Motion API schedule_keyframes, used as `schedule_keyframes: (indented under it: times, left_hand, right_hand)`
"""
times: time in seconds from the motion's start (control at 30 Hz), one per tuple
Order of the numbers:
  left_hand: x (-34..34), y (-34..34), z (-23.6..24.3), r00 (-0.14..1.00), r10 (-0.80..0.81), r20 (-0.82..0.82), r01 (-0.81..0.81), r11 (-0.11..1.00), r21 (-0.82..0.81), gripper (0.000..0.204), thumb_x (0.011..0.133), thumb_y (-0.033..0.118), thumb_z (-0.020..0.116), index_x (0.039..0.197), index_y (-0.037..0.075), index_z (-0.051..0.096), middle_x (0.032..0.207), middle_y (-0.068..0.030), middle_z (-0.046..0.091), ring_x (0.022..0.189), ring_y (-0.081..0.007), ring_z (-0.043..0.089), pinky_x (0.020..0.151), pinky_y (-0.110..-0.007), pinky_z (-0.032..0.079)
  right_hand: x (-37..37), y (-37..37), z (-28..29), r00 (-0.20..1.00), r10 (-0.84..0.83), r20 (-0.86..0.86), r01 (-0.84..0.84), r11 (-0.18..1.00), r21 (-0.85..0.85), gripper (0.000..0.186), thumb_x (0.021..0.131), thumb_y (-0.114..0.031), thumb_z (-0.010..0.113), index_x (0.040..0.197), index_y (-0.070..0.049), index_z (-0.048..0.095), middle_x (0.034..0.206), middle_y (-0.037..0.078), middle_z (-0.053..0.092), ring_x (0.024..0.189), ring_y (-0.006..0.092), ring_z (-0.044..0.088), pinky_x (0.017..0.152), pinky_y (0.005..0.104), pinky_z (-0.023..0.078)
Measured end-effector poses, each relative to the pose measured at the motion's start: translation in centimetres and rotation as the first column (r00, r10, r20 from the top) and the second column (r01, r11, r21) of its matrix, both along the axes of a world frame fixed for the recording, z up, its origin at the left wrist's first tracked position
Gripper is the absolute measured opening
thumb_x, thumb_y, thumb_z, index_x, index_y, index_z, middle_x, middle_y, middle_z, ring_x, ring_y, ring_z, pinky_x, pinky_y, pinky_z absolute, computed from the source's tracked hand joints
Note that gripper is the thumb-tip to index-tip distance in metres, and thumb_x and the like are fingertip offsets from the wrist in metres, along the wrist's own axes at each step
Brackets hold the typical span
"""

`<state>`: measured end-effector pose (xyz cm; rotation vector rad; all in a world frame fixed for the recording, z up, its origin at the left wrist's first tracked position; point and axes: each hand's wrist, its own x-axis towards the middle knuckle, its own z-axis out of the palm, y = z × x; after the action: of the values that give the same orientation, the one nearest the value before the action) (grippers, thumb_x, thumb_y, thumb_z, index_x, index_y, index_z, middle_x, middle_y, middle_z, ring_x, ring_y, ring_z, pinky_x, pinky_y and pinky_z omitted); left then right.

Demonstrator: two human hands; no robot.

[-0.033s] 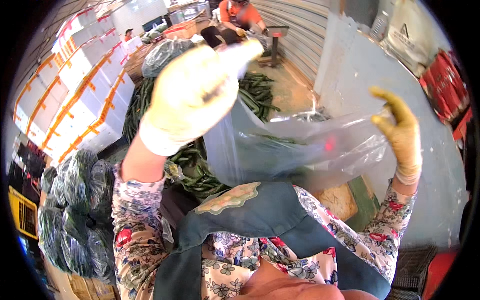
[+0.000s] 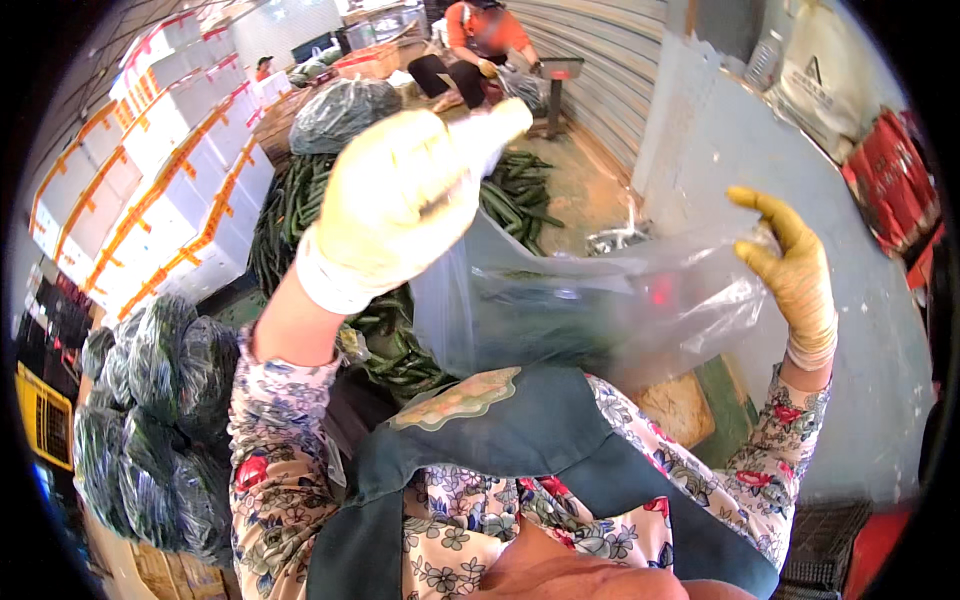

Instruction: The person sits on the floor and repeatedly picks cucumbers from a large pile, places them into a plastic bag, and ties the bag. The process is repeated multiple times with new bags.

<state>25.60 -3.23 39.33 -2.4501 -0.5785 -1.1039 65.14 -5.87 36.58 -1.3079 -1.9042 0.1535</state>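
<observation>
My left hand (image 2: 395, 200), in a pale yellow glove, is raised at the centre left. Its fingers are closed on the gathered edge of a clear plastic bag (image 2: 540, 310). My right hand (image 2: 790, 255), gloved too, is at the bag's other end. Its thumb and forefinger stand apart, while the bag's edge runs into the palm, where the other fingers hold it. Between my hands the bag hangs stretched, with green showing through; I cannot tell whether that is inside or behind it. Beyond my left hand lies a heap of long green cucumbers (image 2: 515, 190).
Stacked white boxes (image 2: 150, 210) with orange tape rise at the left. Below them sit several filled plastic bags (image 2: 160, 430). A co-worker in orange (image 2: 490, 40) sits at the back beside a scale (image 2: 560, 70). A grey panel (image 2: 720, 150) stands at the right.
My right hand has moved slightly left and my left hand slightly right and down. The bag has shifted a little with them. The view has moved slightly.
</observation>
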Motion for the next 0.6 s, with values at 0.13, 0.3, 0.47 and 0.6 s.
schedule_keyframes:
  times: [0.13,0.3,0.47,0.6]
  left_hand:
    - [-2.1,-0.9,-1.3,0.935,0.254,0.245,-0.262,0.965,-0.001,0.055,0.073,0.001,0.066,0.127,0.015,0.067,0.071,-0.0049,0.044,0.065,-0.0223,0.048,0.062,-0.034,0.042]
    - [-2.7,-0.7,-2.7,0.930,0.237,0.281,-0.290,0.943,0.163,0.048,0.073,-0.001,0.066,0.120,0.008,0.070,0.122,-0.0171,0.058,0.109,-0.0314,0.059,0.094,-0.038,0.047]
    - [1.4,-0.3,-4.2,0.679,-0.280,0.678,0.661,0.634,-0.401,0.041,0.100,0.014,0.052,0.140,0.005,0.051,0.105,-0.0130,0.066,0.093,-0.0216,0.063,0.088,-0.033,0.050]
    - [4.3,-1.9,-3.9,0.492,-0.088,0.866,0.870,0.000,-0.493,0.040,0.104,0.023,0.049,0.140,0.006,0.050,0.068,-0.0018,0.059,0.056,-0.0072,0.050,0.055,-0.019,0.042]
  right_hand:
    - [-0.3,-0.8,0.5,0.951,0.005,0.309,0.038,0.990,-0.133,0.063,0.068,-0.002,0.074,0.129,-0.008,0.060,0.112,0.013,0.067,0.090,0.0234,0.062,0.085,0.0304,0.050]
    - [0.1,-0.9,-1.5,0.801,-0.215,0.558,0.233,0.972,0.040,0.060,0.073,0.000,0.065,0.132,-0.009,0.058,0.106,0.018,0.067,0.087,0.0341,0.063,0.081,0.0353,0.051]
    - [-0.6,-4.7,0.2,0.960,-0.017,-0.278,-0.055,0.966,-0.251,0.050,0.083,-0.001,0.052,0.132,0.004,0.055,0.109,0.011,0.067,0.078,0.0135,0.059,0.069,0.0289,0.047]
    - [-5.4,-5.6,-2.3,0.743,0.072,-0.665,-0.072,0.997,0.027,0.043,0.084,-0.001,0.053,0.126,0.009,0.058,0.111,0.013,0.066,0.074,0.0120,0.053,0.068,0.0277,0.045]
